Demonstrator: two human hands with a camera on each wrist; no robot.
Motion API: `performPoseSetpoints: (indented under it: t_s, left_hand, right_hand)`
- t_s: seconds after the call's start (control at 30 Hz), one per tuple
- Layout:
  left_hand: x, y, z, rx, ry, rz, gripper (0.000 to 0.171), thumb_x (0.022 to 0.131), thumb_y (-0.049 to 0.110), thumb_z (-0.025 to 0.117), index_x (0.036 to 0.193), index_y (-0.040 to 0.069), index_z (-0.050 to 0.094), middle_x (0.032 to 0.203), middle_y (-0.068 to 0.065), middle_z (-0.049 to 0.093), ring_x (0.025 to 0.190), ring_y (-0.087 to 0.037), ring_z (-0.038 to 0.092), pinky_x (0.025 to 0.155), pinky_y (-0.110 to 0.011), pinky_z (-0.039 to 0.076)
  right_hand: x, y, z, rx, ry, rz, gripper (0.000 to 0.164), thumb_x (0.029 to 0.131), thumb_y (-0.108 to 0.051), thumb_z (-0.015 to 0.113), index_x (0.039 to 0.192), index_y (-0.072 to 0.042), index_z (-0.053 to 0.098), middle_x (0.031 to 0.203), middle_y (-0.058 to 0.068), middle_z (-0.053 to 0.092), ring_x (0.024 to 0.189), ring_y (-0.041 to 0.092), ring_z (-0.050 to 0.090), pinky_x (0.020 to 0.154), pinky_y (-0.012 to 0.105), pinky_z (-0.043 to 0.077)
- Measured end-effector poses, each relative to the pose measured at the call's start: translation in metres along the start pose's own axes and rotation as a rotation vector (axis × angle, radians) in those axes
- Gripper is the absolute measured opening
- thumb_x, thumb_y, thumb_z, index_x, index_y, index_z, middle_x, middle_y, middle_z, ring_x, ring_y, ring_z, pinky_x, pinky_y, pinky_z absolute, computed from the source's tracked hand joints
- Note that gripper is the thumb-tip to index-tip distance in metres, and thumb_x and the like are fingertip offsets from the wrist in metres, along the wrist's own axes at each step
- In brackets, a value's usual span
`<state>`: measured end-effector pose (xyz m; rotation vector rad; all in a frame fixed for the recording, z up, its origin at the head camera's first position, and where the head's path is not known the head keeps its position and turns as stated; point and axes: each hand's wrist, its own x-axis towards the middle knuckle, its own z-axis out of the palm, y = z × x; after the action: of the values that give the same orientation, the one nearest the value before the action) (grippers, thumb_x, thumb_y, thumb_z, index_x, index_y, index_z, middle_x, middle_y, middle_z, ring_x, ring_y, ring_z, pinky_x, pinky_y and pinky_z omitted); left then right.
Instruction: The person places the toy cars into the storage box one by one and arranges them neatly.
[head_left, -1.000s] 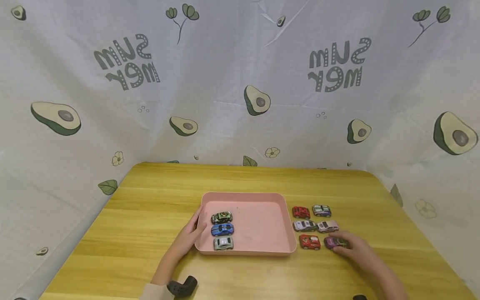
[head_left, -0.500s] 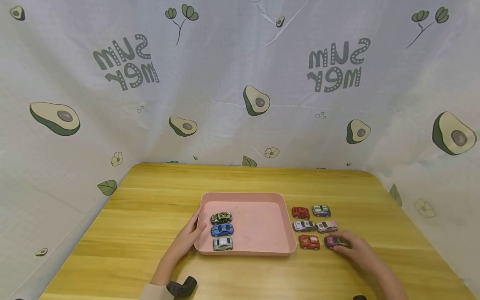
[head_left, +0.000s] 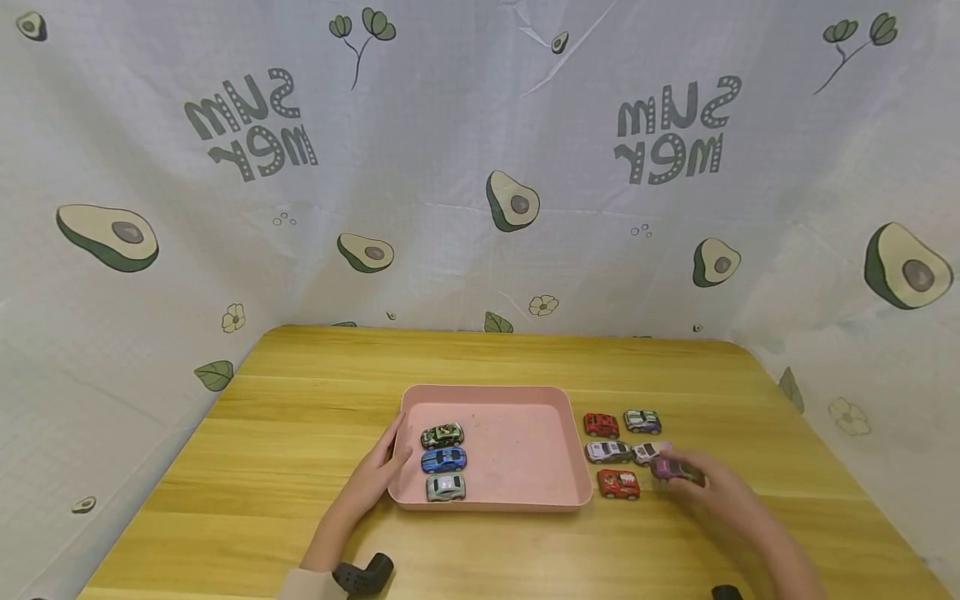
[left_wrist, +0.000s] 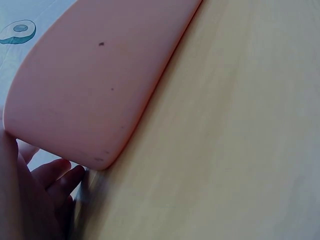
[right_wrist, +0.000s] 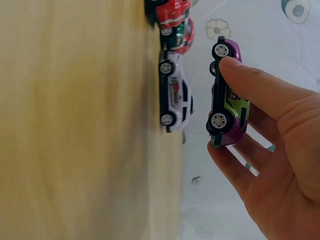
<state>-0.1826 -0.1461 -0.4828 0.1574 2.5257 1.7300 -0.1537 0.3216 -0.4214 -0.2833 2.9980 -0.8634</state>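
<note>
My right hand (head_left: 716, 490) pinches a purple and green toy car (right_wrist: 235, 107) between thumb and fingers. In the right wrist view the car is lifted off the table, its wheels facing the tabletop. A pink tray (head_left: 517, 450) lies in the middle, and my left hand (head_left: 369, 477) holds its left side, thumb over the rim and fingers along the outer wall. Inside the tray, along its left end, a green patterned toy car (head_left: 442, 435), a blue one (head_left: 444, 459) and a grey one (head_left: 446, 487) form a column.
Right of the tray, on the wooden table (head_left: 300, 408), are two red toy cars, the rear one (head_left: 602, 425) and the front one (head_left: 618, 484). A white-green car (head_left: 642, 421), a silver car (head_left: 608, 452) and a white car (head_left: 647, 452) stand among them. A printed curtain (head_left: 450, 167) hangs behind.
My right hand has raised the purple toy car from its spot on the table, moving it slightly away from me so it overlaps the white car. The left hand and tray stay still.
</note>
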Motion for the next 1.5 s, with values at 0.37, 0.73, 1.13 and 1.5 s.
performPoseSetpoints:
  t_s: [0.37,0.73,1.13,1.5]
  left_hand:
    - [0.0,0.001,-0.001,0.009,-0.002,-0.003,0.062,0.092,0.036,0.049,0.146,0.026,0.019,0.152,-0.009,0.017,0.14,-0.03,0.014,0.113,-0.05,0.014]
    - [0.001,0.0,0.0,0.003,0.001,0.004,0.061,0.092,0.035,0.049,0.146,0.026,0.02,0.152,-0.009,0.018,0.14,-0.029,0.015,0.114,-0.049,0.014]
    - [0.0,0.001,0.0,-0.007,0.005,0.0,0.061,0.092,0.035,0.049,0.146,0.025,0.02,0.152,-0.009,0.018,0.14,-0.029,0.015,0.113,-0.049,0.015]
    - [-0.001,0.0,0.001,0.0,0.02,0.04,0.06,0.093,0.031,0.049,0.146,0.022,0.022,0.151,-0.013,0.019,0.139,-0.033,0.018,0.112,-0.051,0.017]
  right_hand:
    - [0.005,-0.023,-0.003,-0.046,0.068,-0.094,0.038,0.079,-0.008,0.065,0.115,0.003,0.058,0.107,0.025,0.06,0.096,0.042,0.057,0.079,0.055,0.048]
    - [0.015,-0.046,-0.002,-0.088,0.079,-0.13,0.039,0.078,-0.013,0.068,0.115,-0.001,0.059,0.101,0.014,0.064,0.076,0.01,0.054,0.066,0.032,0.05]
    - [0.028,-0.075,0.008,-0.137,0.043,-0.234,0.036,0.08,-0.011,0.067,0.114,-0.003,0.06,0.089,0.0,0.06,0.068,0.0,0.045,0.057,0.018,0.043]
    - [0.037,-0.097,0.019,-0.138,0.003,-0.27,0.033,0.079,-0.015,0.068,0.112,-0.012,0.062,0.107,0.005,0.063,0.094,0.019,0.06,0.074,0.035,0.054]
